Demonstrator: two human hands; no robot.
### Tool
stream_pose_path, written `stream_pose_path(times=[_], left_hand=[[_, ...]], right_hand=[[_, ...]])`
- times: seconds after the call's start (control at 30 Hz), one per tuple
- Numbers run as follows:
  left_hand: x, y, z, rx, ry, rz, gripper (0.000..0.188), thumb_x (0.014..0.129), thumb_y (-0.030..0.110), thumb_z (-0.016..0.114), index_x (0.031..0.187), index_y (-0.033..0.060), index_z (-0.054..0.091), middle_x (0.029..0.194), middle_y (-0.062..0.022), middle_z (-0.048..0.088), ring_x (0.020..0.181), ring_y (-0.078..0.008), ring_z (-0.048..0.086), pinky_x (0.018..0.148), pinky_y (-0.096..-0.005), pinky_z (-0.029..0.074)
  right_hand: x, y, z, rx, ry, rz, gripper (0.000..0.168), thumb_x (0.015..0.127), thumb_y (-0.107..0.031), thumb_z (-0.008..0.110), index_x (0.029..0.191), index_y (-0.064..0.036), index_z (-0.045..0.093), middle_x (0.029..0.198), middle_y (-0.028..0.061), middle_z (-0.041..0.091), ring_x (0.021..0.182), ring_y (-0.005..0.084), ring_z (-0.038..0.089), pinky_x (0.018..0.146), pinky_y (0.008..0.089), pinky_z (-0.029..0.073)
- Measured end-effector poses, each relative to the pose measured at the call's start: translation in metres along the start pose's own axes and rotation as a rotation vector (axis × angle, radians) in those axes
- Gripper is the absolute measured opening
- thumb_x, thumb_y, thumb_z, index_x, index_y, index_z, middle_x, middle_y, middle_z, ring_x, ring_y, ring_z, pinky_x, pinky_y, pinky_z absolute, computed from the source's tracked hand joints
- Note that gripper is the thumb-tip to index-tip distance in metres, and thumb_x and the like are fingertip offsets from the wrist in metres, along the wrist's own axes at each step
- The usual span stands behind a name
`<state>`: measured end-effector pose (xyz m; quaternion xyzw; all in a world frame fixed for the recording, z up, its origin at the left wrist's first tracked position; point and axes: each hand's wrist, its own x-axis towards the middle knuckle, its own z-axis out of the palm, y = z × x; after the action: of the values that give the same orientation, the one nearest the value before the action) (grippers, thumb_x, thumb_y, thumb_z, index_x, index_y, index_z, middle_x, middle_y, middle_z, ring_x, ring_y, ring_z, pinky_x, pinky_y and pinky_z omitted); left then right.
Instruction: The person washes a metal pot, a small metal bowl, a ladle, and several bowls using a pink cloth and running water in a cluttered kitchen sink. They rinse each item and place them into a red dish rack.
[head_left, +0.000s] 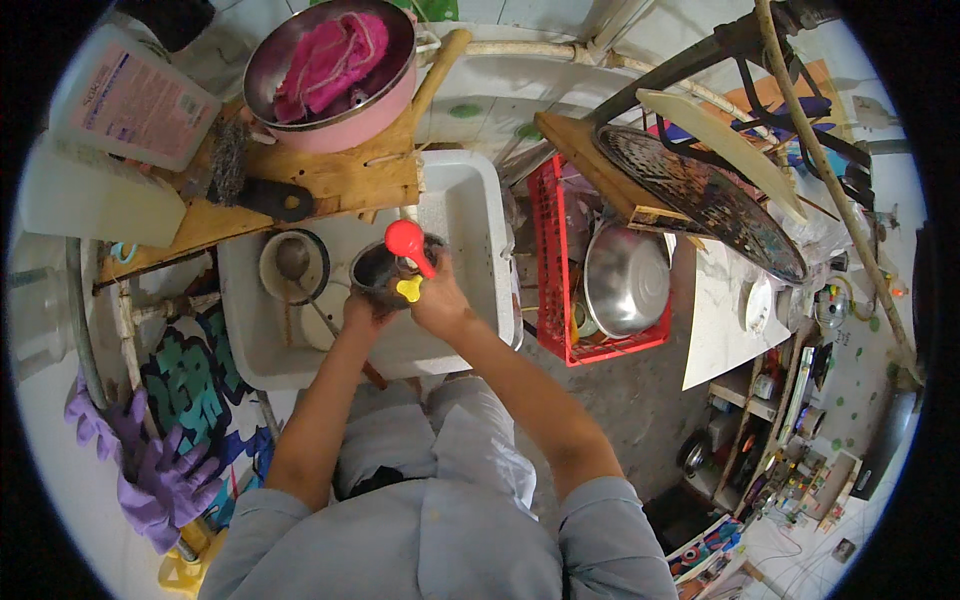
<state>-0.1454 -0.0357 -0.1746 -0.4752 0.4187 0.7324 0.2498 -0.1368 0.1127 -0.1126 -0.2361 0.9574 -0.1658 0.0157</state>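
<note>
Over the white plastic basin sink (450, 365), my left hand (366, 313) grips a dark metal pot (369, 268) from its near left side. Curled at the pot's right side is my right hand (442, 300), its fingertips partly hidden. A red plastic piece with a rounded head (405, 238) and a yellow lobed piece (409, 289) overlap the pot and right hand; whether they are held or fixed is unclear. To the left sits an enamel mug (268, 277) with a ladle (292, 259) in it. Its handle runs down past my left wrist.
A wooden shelf (360, 176) carries a pink pan (352, 139) with a pink cloth (337, 64), a steel scourer (227, 157) and plastic jugs (142, 105). Rightward stand a red crate (551, 300) with a metal bowl (630, 281) and a wooden stool (592, 165). Purple gloves (161, 480) hang left.
</note>
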Motion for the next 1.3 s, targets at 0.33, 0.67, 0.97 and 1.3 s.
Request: stream_pose_path(times=[0.33,0.67,0.97,1.3], left_hand=[[0.011,0.024,-0.065,0.533,-0.017,0.466,0.024,0.085,0.020,0.049,0.088,-0.0022,0.058,0.074,-0.0061,0.058,0.063,-0.0093,0.052,0.053,-0.0221,0.039],[0.029,0.008,-0.125,0.658,0.062,0.546,0.019,0.083,0.019,0.053,0.092,0.0024,0.057,0.077,-0.0061,0.058,0.074,-0.0136,0.056,0.065,-0.0245,0.044],[0.000,0.034,-0.087,1.174,0.611,0.847,0.035,0.074,0.010,0.058,0.107,0.0010,0.048,0.109,-0.0163,0.047,0.103,-0.0309,0.045,0.087,-0.0391,0.039],[0.086,0.082,-0.133,0.917,0.517,0.483,0.075,0.076,0.029,0.060,0.128,-0.0060,0.020,0.131,-0.0250,0.024,0.120,-0.0333,0.028,0.091,-0.0388,0.037]], right_hand=[[-0.062,0.051,0.054,1.550,0.448,1.234,0.015,0.086,-0.023,0.048,0.095,-0.011,0.049,0.087,0.0032,0.051,0.082,0.0211,0.052,0.059,0.0417,0.050],[-0.164,0.136,-0.034,1.975,1.063,0.938,0.045,0.078,-0.021,0.044,0.120,-0.005,0.041,0.122,0.0133,0.044,0.112,0.0327,0.043,0.089,0.0571,0.037],[-0.221,0.299,-0.009,1.204,0.758,1.003,0.049,0.073,-0.021,0.055,0.117,-0.002,0.043,0.109,0.0142,0.051,0.098,0.0290,0.050,0.079,0.0474,0.044],[-0.160,0.142,0.012,0.822,0.757,1.017,0.022,0.079,-0.009,0.053,0.099,-0.001,0.052,0.095,0.0104,0.054,0.083,0.0177,0.053,0.070,0.0295,0.046]])
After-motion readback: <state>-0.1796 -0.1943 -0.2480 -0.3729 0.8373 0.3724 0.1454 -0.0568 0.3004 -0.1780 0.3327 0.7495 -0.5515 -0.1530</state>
